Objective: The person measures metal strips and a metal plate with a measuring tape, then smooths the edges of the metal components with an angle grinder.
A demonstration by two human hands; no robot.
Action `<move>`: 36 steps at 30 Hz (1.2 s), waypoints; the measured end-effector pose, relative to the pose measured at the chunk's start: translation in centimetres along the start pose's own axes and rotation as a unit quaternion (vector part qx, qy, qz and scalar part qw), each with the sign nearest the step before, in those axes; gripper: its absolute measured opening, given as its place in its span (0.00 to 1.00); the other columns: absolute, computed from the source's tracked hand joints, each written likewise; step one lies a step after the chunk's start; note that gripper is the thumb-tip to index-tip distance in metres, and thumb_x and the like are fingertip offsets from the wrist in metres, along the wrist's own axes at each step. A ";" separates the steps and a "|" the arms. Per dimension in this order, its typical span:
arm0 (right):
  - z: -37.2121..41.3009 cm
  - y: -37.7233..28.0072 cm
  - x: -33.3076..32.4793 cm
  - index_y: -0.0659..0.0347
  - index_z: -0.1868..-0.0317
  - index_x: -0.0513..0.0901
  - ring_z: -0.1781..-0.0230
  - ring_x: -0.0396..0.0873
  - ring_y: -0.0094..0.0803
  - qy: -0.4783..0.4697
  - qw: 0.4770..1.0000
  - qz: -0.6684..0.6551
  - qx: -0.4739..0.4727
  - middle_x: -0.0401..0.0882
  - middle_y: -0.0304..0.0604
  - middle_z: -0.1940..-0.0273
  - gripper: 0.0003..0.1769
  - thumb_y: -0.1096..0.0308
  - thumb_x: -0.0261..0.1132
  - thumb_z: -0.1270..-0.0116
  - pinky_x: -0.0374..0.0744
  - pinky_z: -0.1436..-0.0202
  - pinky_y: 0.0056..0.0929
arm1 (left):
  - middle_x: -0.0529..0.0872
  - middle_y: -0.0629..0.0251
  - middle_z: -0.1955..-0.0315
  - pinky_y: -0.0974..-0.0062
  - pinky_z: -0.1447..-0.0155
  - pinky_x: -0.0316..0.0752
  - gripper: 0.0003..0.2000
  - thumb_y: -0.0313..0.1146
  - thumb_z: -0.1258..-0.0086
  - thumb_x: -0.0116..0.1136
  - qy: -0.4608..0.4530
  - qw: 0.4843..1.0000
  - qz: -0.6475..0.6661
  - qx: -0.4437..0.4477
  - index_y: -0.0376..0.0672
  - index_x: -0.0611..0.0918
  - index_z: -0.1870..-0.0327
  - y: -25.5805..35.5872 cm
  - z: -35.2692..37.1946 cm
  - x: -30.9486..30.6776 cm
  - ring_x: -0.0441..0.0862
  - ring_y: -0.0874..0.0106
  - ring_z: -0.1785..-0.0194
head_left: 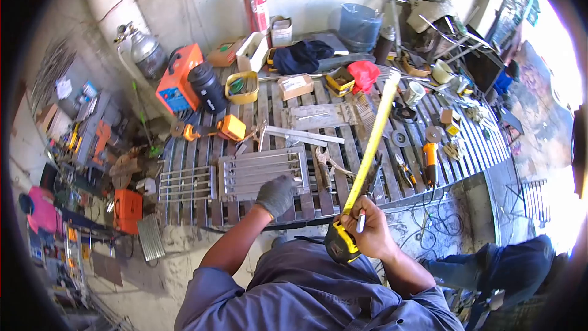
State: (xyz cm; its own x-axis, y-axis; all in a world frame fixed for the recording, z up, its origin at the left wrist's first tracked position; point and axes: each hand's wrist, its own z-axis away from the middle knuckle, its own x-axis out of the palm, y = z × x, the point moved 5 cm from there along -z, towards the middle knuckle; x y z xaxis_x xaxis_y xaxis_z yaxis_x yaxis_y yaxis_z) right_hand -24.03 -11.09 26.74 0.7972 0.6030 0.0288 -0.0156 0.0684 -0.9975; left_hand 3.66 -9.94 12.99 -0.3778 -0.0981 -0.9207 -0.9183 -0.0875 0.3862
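Note:
My left hand [277, 197], in a dark grey work glove, is curled closed at the near right part of a rectangular metal frame with bars [251, 158]. What its fingers grip, if anything, is hidden. A second barred metal piece [184, 184] lies just left of that frame. Bare and closed, my right hand [375, 233] holds a black-and-yellow tape measure [340, 244] in front of my body. Its yellow blade [375, 141] is drawn out, reaching up and away over the bench. A marker-like stick [361, 220] is also held between the right fingers.
The slatted metal bench [282, 211] bears locking pliers [331, 160], a metal square [297, 135], an angle grinder [431, 159], another grinder [208, 129] and screwdriver-like tools [405, 170]. An orange welding machine [179, 79] stands behind. A bent-over person [508, 270] is at right, with cables [438, 214] nearby.

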 end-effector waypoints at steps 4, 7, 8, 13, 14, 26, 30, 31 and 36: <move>1.0 -4.1 4.3 0.62 0.54 0.77 0.68 0.83 0.32 0.013 0.974 0.226 0.022 0.85 0.49 0.69 0.13 0.68 0.75 0.22 0.82 0.62 0.41 | 0.95 0.57 0.63 0.65 0.52 0.87 0.09 0.35 0.14 0.64 0.238 0.896 0.374 -0.006 0.38 0.90 0.50 2.3 -0.3 -13.8 0.94 0.63 0.59; 1.6 -5.6 7.3 0.65 0.54 0.78 0.60 0.91 0.64 0.043 0.955 0.292 0.038 0.88 0.65 0.67 0.15 0.67 0.76 0.28 0.84 0.57 0.54 | 0.94 0.64 0.62 0.72 0.55 0.85 0.14 0.39 0.09 0.60 0.262 0.780 0.568 -0.023 0.36 0.88 0.52 3.3 -0.4 -18.0 0.92 0.75 0.59; 1.8 -4.7 7.8 0.66 0.54 0.78 0.59 0.91 0.66 0.045 0.953 0.297 0.036 0.88 0.66 0.66 0.16 0.67 0.76 0.28 0.83 0.57 0.57 | 0.94 0.64 0.62 0.73 0.56 0.85 0.14 0.39 0.09 0.60 0.285 0.783 0.552 -0.020 0.36 0.88 0.51 3.1 -0.5 -18.6 0.93 0.74 0.59; 2.7 -3.4 10.3 0.67 0.54 0.80 0.58 0.90 0.67 0.069 0.948 0.310 0.018 0.87 0.67 0.66 0.14 0.67 0.74 0.28 0.84 0.56 0.57 | 0.92 0.66 0.61 0.73 0.60 0.85 0.13 0.40 0.10 0.61 0.198 0.628 0.748 -0.078 0.38 0.86 0.49 7.8 -0.6 -20.6 0.89 0.75 0.64; 2.8 -3.5 10.8 0.67 0.54 0.80 0.58 0.90 0.67 0.070 0.948 0.309 0.021 0.87 0.67 0.66 0.13 0.67 0.74 0.28 0.84 0.55 0.57 | 0.93 0.63 0.59 0.73 0.62 0.86 0.12 0.39 0.09 0.59 0.180 0.628 0.752 -0.082 0.39 0.85 0.47 7.6 -0.9 -20.1 0.91 0.73 0.65; 4.3 -7.6 13.7 0.62 0.51 0.77 0.56 0.91 0.65 -0.015 0.960 0.280 -0.002 0.89 0.59 0.62 0.15 0.72 0.74 0.32 0.85 0.55 0.55 | 0.93 0.58 0.55 0.72 0.54 0.89 0.12 0.35 0.09 0.58 0.220 0.723 0.654 0.025 0.33 0.84 0.44 11.3 -1.4 -24.9 0.94 0.69 0.56; 5.2 -7.4 13.4 0.62 0.52 0.78 0.60 0.92 0.57 -0.040 0.955 0.292 -0.015 0.88 0.52 0.64 0.14 0.73 0.75 0.30 0.86 0.58 0.49 | 0.94 0.61 0.60 0.65 0.56 0.81 0.12 0.35 0.11 0.62 0.342 0.838 0.421 0.064 0.33 0.88 0.52 11.1 -1.3 -25.4 0.91 0.73 0.59; 5.4 -7.2 13.3 0.62 0.53 0.78 0.60 0.92 0.58 -0.042 0.952 0.304 -0.011 0.88 0.52 0.65 0.14 0.72 0.76 0.31 0.86 0.58 0.49 | 0.94 0.62 0.60 0.63 0.56 0.79 0.12 0.35 0.12 0.63 0.315 0.821 0.474 0.038 0.33 0.89 0.53 11.1 -1.3 -25.4 0.89 0.74 0.60; 5.9 -7.1 12.5 0.61 0.53 0.78 0.63 0.91 0.60 -0.064 0.933 0.353 -0.017 0.87 0.54 0.68 0.16 0.70 0.77 0.34 0.85 0.60 0.52 | 0.94 0.66 0.59 0.72 0.54 0.81 0.12 0.34 0.16 0.70 0.386 0.772 0.496 0.097 0.33 0.90 0.45 11.9 -0.9 -25.8 0.86 0.79 0.58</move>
State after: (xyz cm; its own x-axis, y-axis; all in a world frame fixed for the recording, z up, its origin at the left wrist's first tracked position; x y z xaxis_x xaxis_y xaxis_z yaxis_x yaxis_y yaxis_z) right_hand -17.48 0.65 34.56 0.5165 0.5788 -0.6311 -0.4890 -0.4056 -0.7722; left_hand 2.58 -9.37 41.36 -0.7923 -0.5891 0.1587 -0.2520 0.5529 0.7942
